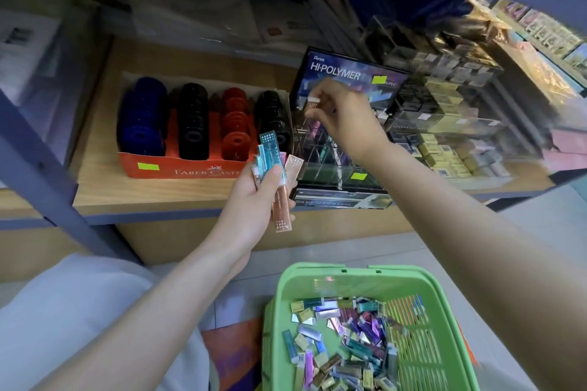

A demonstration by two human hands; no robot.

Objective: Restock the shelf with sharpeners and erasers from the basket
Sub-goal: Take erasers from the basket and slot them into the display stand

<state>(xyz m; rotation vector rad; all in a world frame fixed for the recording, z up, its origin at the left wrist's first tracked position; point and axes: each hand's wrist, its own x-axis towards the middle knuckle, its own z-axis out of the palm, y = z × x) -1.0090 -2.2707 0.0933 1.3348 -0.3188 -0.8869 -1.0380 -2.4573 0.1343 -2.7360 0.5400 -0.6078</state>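
Note:
My left hand (257, 200) grips a fan of several slim stick erasers (270, 155), teal and rose-gold, in front of the wooden shelf (158, 194). My right hand (343, 114) reaches over the black Hi-Polymer display box (352, 73) and pinches one stick eraser (313, 103) by its white end, above the box's clear divided slots (320, 146). A green plastic basket (286, 295) on the floor below holds several loose metallic erasers (349, 336).
A red Faber-Castell tray (178, 168) with rows of blue, black and red round sharpeners stands left of the display box. Stacked small eraser boxes (444, 124) fill the shelf to the right. A blue metal shelf post (38, 162) slants at the left.

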